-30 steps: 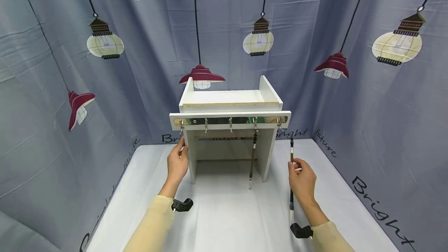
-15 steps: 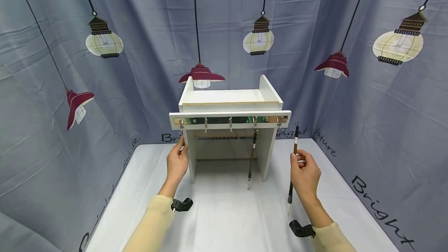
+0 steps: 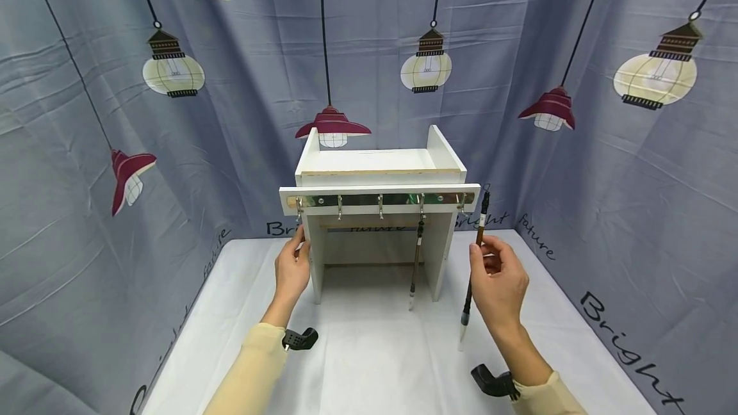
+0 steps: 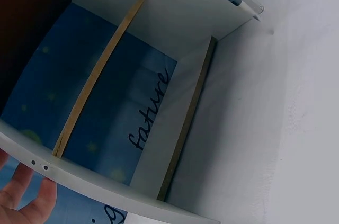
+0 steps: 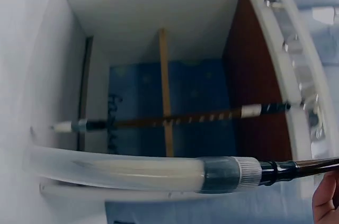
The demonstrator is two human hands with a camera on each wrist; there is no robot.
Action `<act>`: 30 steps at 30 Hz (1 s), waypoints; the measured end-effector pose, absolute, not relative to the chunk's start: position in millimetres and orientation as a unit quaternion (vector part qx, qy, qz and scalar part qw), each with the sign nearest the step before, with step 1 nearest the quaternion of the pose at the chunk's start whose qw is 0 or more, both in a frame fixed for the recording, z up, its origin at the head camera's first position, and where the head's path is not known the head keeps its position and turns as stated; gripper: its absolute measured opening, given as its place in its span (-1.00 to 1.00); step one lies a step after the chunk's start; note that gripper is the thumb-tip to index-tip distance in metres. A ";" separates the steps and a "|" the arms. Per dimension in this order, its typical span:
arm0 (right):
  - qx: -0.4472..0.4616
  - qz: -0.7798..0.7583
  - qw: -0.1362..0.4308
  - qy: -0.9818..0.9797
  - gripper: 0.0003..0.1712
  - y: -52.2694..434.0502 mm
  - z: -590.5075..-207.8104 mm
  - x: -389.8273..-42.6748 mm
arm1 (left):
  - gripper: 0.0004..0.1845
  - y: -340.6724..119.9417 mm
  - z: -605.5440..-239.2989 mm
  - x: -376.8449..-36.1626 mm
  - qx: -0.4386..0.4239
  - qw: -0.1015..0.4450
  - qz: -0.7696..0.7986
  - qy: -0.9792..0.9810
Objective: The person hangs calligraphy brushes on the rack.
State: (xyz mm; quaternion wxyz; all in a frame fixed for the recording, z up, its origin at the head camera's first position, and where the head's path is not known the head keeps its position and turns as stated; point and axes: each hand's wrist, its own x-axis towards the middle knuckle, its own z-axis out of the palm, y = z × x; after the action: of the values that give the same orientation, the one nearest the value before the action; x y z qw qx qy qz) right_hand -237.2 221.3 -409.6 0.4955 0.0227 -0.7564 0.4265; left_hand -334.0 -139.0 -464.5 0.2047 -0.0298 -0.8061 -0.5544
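A white wooden rack [image 3: 380, 160] stands at the back of the table, with a rail of metal hooks [image 3: 380, 200] across its front. One calligraphy brush [image 3: 416, 262] hangs from the fourth hook, seen too in the right wrist view as the hanging brush [image 5: 175, 119]. My right hand [image 3: 481, 250] pinches a second brush [image 3: 476, 242] upright, its top loop just right of the rail's last hook [image 3: 461, 201]. This held brush's clear cap [image 5: 122, 173] crosses the right wrist view. My left hand [image 3: 298, 248] grips the rack's left side panel [image 3: 314, 261]; its fingertips [image 4: 29, 203] show at the panel's edge.
The table [image 3: 369, 351] is covered with a white cloth. Grey-blue curtains printed with lamps close in the back and both sides. Through the rack's open underside I see wooden crossbars [image 4: 98, 73] and the curtain.
My right hand has lifted the brush and carried it left, so its top now sits by the rail's right end. The left hand and the rack have stayed still.
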 end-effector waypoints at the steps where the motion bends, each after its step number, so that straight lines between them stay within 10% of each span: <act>1: 0.034 0.423 0.499 -0.756 -0.74 217.4 -408.3 -236.1 | -0.49 -139.1 -464.6 -334.0 -0.029 0.205 -0.555 -0.806; 30: 0.168 0.450 0.380 -0.790 -0.76 113.1 -448.4 -244.8 | -0.49 -137.0 -463.6 -333.0 -0.023 0.213 -0.544 -0.811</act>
State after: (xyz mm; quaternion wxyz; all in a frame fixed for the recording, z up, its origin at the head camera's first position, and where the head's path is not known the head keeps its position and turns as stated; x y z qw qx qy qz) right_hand -244.8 113.1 -448.4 0.3802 0.1679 -0.7902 0.4503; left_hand -333.0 -137.0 -463.6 0.2130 -0.0230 -0.8112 -0.5441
